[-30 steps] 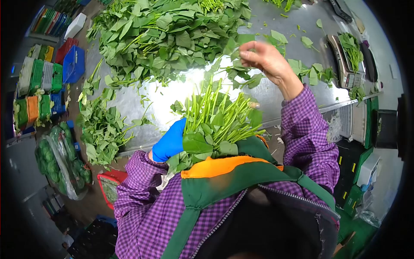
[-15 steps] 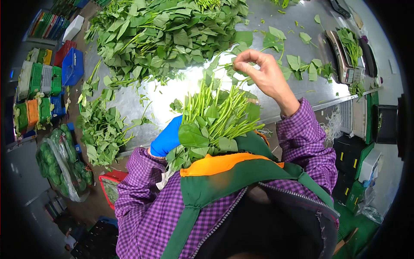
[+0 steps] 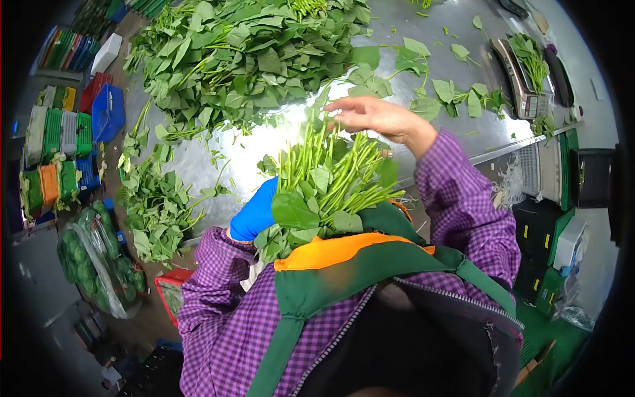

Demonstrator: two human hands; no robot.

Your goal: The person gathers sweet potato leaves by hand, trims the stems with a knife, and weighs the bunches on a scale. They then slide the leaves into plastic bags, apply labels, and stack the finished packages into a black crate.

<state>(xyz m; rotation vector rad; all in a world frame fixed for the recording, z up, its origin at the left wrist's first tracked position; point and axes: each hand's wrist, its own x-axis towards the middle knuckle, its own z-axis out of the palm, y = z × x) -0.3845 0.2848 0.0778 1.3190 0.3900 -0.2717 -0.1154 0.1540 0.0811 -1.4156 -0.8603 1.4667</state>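
A full bunch of leafy greens (image 3: 331, 178) in the gloved left hand (image 3: 254, 212), with the bare right hand (image 3: 380, 119) up at the stem tips

And here's the bunch, right in front of the chest, just above the orange-edged green apron (image 3: 344, 268), stems fanning up and to the right! The left hand has it grasped from the left side, fingertips lost behind the leaves; over on the right, the fingers are lightly bent at the stem tops, and whether they pinch a stem, I cannot tell. Beyond, on the metal worktop (image 3: 390, 16), a big heap of greens (image 3: 231, 66), a smaller pile (image 3: 155, 205) at the near left edge, and at far right a scale (image 3: 531, 106) loaded with more stems (image 3: 529, 56)
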